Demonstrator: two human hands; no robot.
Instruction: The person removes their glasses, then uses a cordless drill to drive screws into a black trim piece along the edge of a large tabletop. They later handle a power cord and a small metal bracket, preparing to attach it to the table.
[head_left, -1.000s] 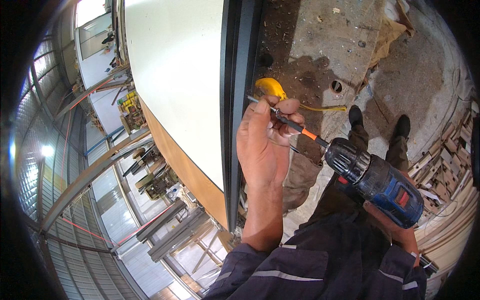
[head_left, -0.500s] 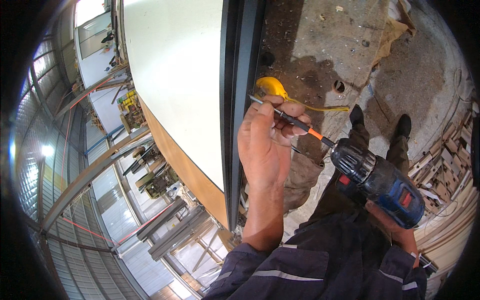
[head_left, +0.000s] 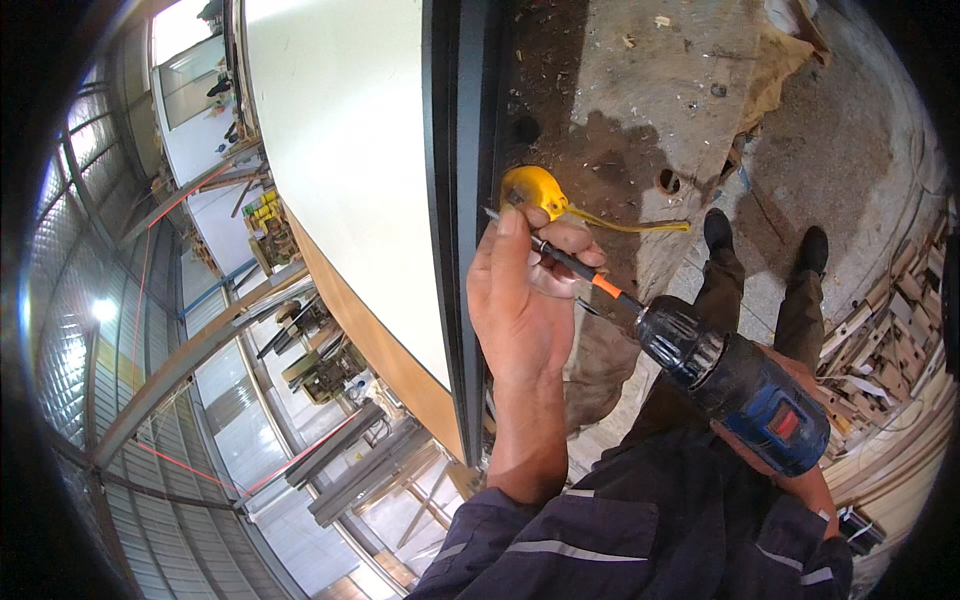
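My right hand (head_left: 744,448) is wrapped round the handle of a blue and black cordless drill (head_left: 765,400), which hides most of the fingers. From its chuck a long driver bit (head_left: 607,287) with an orange band points up and left. My left hand (head_left: 522,310) is closed, thumb and fingers pinching a thin silver screw (head_left: 491,213) at the bit's far end. The screw tip is close to a dark metal frame bar (head_left: 470,250); whether they touch I cannot tell. Right behind the fingertips is a yellow tape measure (head_left: 538,188), its tape partly out; whether my fingers grip it is hidden.
A large white panel (head_left: 345,160) lies along the bar's left side, with a brown board edge (head_left: 375,355) below it. Scrap wood strips (head_left: 885,370) are piled at the right. A brown cloth (head_left: 600,365) hangs below the bit; the concrete floor (head_left: 620,80) has holes and debris.
My left hand, the bit and the drill have shifted slightly left and down together. The frame bar and panel appear further left in view. Both hands keep their hold.
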